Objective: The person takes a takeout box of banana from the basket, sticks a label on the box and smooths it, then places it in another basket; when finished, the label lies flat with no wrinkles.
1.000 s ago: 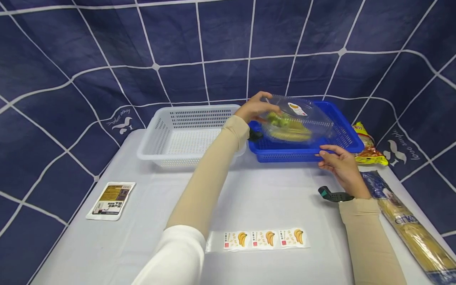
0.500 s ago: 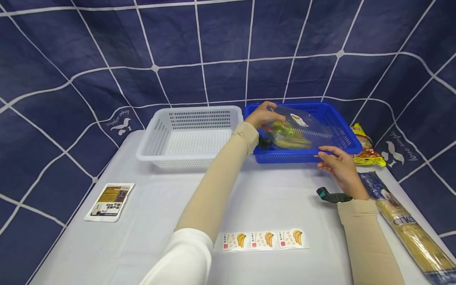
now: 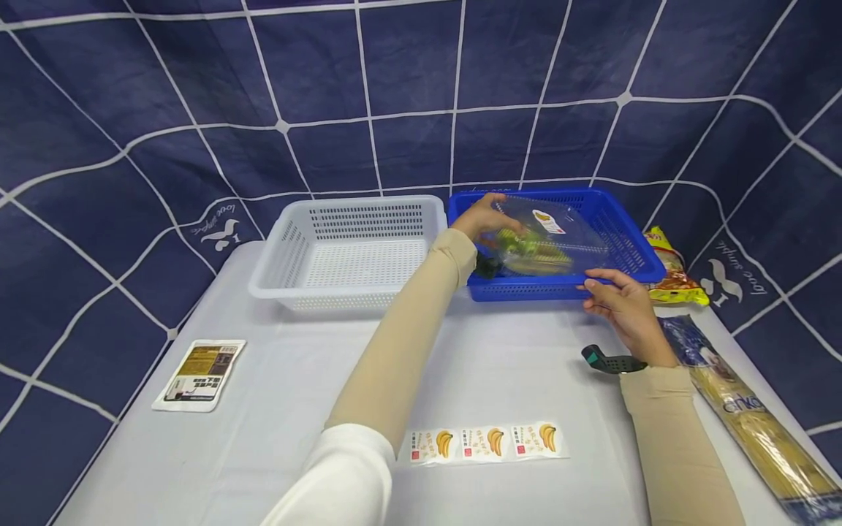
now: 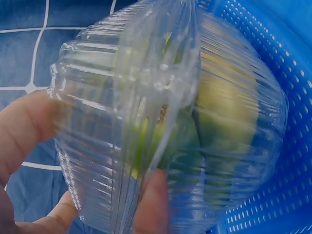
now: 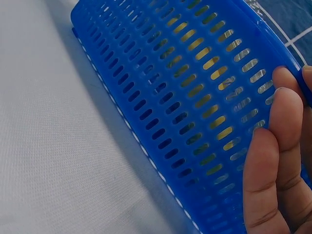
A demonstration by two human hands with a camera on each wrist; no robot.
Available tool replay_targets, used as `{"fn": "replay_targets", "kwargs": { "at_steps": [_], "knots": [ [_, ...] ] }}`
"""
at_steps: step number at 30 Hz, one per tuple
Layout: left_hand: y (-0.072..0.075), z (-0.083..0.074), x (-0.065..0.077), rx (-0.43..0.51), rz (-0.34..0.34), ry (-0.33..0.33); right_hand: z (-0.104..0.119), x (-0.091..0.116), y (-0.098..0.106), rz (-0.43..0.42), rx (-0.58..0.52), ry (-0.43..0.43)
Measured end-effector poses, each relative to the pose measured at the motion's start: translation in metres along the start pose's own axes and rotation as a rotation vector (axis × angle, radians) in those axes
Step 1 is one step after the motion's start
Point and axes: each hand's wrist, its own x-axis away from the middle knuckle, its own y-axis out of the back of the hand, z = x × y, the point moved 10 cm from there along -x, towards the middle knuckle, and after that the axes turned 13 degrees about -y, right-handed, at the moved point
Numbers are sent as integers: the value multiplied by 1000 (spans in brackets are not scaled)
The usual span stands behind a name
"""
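My left hand [image 3: 483,219] grips the left end of a clear plastic clamshell box [image 3: 579,232] with yellow-green bananas [image 3: 539,259] inside. A banana sticker is on its lid. The box sits tilted within the blue basket [image 3: 516,292]. In the left wrist view, thumb and fingers close over the edge of the ribbed clamshell [image 4: 229,112], banana stems facing the camera. My right hand [image 3: 621,310] holds the basket's front rim near its right corner. The right wrist view shows its fingers curled at the rim, and yellow fruit through the slots of the basket wall [image 5: 151,97].
A white basket [image 3: 349,298] stands left of the blue one. Three banana stickers [image 3: 487,443] lie on a strip at the front. A flat packet [image 3: 200,375] lies at left; a yellow snack bag [image 3: 674,274] and a long noodle pack [image 3: 750,416] are at right.
My left hand has brought the clamshell down and slightly right, lower into the blue basket, then barely moved over the last half second. My right hand has stayed on the rim.
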Motion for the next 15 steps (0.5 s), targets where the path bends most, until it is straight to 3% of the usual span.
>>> {"fn": "replay_targets", "kwargs": {
  "at_steps": [8, 15],
  "knots": [
    [0, 5, -3, -12, 33, 28, 0, 0, -1, -7, -5, -3],
    [2, 7, -2, -7, 22, 47, 1, -1, -2, -4, -16, 0]
  ]
}}
